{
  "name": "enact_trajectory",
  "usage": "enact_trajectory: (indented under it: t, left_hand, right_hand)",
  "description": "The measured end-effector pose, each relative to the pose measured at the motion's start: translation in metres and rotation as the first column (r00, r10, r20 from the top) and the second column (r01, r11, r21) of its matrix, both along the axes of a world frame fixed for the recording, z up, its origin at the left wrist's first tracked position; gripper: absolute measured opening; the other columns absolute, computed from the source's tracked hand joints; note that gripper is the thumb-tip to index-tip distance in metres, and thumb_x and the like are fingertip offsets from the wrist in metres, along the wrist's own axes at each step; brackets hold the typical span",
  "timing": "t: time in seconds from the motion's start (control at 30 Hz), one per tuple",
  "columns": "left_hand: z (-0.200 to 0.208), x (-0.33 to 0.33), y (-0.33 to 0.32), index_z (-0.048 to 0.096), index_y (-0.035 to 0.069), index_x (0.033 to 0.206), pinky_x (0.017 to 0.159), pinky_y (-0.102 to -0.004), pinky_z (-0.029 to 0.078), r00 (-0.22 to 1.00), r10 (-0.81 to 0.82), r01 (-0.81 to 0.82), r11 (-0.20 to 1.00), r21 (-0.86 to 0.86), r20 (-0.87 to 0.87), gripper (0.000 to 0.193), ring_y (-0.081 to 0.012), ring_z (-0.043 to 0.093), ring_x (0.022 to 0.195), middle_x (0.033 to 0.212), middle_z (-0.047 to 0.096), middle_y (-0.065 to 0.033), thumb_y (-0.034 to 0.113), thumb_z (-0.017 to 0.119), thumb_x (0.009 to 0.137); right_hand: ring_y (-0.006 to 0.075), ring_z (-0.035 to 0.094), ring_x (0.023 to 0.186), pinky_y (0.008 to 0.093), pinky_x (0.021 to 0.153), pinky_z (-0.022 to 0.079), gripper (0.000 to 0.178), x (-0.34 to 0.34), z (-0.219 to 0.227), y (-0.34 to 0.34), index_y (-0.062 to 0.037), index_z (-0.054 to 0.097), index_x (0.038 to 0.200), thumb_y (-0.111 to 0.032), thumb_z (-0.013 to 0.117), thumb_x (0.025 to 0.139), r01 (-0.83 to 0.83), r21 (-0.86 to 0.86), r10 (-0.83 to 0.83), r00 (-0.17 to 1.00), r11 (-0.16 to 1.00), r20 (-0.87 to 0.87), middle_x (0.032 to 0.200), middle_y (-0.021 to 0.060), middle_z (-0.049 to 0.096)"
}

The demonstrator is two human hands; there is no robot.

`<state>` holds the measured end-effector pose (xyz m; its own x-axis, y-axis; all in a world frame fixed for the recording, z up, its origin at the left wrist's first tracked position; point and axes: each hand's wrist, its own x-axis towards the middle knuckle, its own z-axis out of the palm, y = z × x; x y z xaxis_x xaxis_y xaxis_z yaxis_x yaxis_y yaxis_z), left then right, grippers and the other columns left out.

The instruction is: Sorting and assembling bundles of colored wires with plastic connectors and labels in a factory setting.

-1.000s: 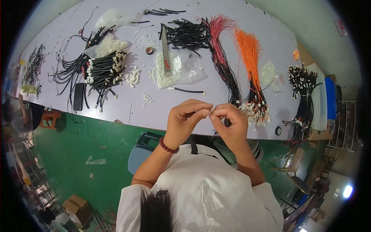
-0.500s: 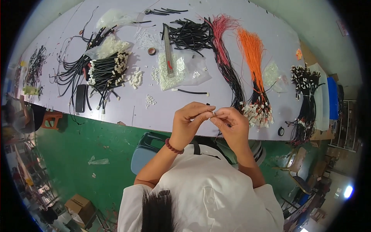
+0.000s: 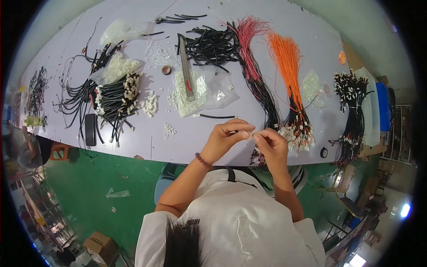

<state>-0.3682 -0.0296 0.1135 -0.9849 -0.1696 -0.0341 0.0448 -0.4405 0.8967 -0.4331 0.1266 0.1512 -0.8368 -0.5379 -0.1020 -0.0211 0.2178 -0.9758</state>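
Note:
My left hand (image 3: 227, 140) and my right hand (image 3: 273, 147) meet over the table's near edge, fingertips pinched together. Between them is something tiny and pale, too small to name. A dark bracelet circles my left wrist. Just beyond my left hand lies a short black sleeved cable (image 3: 216, 116) with white connectors on its ends. Beside my right hand, a bundle of orange and black wires (image 3: 291, 84) ends in white connectors. A red and black wire bundle (image 3: 260, 78) runs down behind my hands, and dark wire ends show below them.
A clear bag of small white parts (image 3: 189, 95) lies under a metal ruler (image 3: 185, 66). Black tubes (image 3: 213, 46) are heaped behind it. To the left are connector-ended black cables (image 3: 116, 95) and a phone (image 3: 90, 130); to the right, another black cable bundle (image 3: 353, 115) and a tape roll (image 3: 324, 152).
The view has shifted slightly, so the table's contents appear further left. My joined hands sit a little further right over the table. A dark tip above my left fingers no longer shows.

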Motion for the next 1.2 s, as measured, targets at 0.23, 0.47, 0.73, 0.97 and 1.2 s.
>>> enact_trajectory:
  t: [0.23,0.47,0.73,0.97,1.2]
  left_hand:
    - [-0.088,-0.129,-0.110,0.066,0.003,0.100,0.074,-0.0294,0.049,0.962,0.272,-0.166,0.637,-0.753,0.018,0.020,-0.0165,0.063,0.084,0.092,0.067,-0.0106,0.005,0.061,0.081]
    - [-0.143,-0.234,-0.148,0.069,0.011,0.091,0.071,-0.0384,0.050,0.913,0.398,-0.026,0.285,-0.958,0.094,0.019,-0.0301,0.063,0.080,0.086,0.066,-0.0117,0.020,0.066,0.074]
    - [-0.157,-0.245,-0.149,0.065,0.005,0.096,0.072,-0.0334,0.051,0.939,0.182,0.160,0.518,-0.840,0.291,0.026,-0.0224,0.064,0.082,0.087,0.065,-0.0070,0.018,0.070,0.075]
    - [-0.013,-0.116,-0.052,0.053,0.004,0.104,0.072,-0.0206,0.053,0.976,-0.178,0.111,0.905,0.410,0.128,0.019,-0.0136,0.064,0.081,0.095,0.061,-0.0070,0.017,0.056,0.090]
    - [0.046,-0.042,-0.003,0.048,0.005,0.102,0.073,-0.0247,0.055,0.998,0.054,-0.057,0.873,0.484,0.019,0.018,-0.0210,0.065,0.087,0.096,0.060,-0.0102,0.018,0.054,0.092]
  right_hand:
    - [0.0022,0.038,0.053,0.0184,0.047,0.030,0.010,-0.029,-0.012,0.024,0.0025,0.063,0.087,-0.007,0.060,0.086,0.261,0.035,-0.263,0.961,0.965,0.085,0.063,-0.0041,0.049]
    - [0.0043,0.041,0.054,0.0196,0.050,0.034,0.013,-0.044,-0.025,0.035,0.0037,0.062,0.087,-0.009,0.060,0.086,0.382,0.059,-0.387,0.914,0.922,0.126,0.062,-0.0017,0.050]
    - [0.0046,0.041,0.054,0.0206,0.048,0.033,0.014,-0.052,-0.017,0.027,0.0043,0.063,0.088,-0.010,0.060,0.085,0.395,0.044,-0.398,0.907,0.917,0.141,0.063,-0.0022,0.049]
    - [0.0021,0.040,0.052,0.0182,0.047,0.031,0.013,-0.048,0.009,0.000,0.0032,0.063,0.089,-0.010,0.061,0.085,0.286,-0.134,-0.237,0.926,0.949,0.295,0.061,-0.0040,0.049]
    - [0.0040,0.042,0.053,0.0188,0.048,0.033,0.012,-0.013,0.045,0.012,0.0053,0.061,0.085,-0.006,0.056,0.086,0.097,-0.131,-0.085,0.992,0.987,0.094,0.064,-0.0004,0.052]
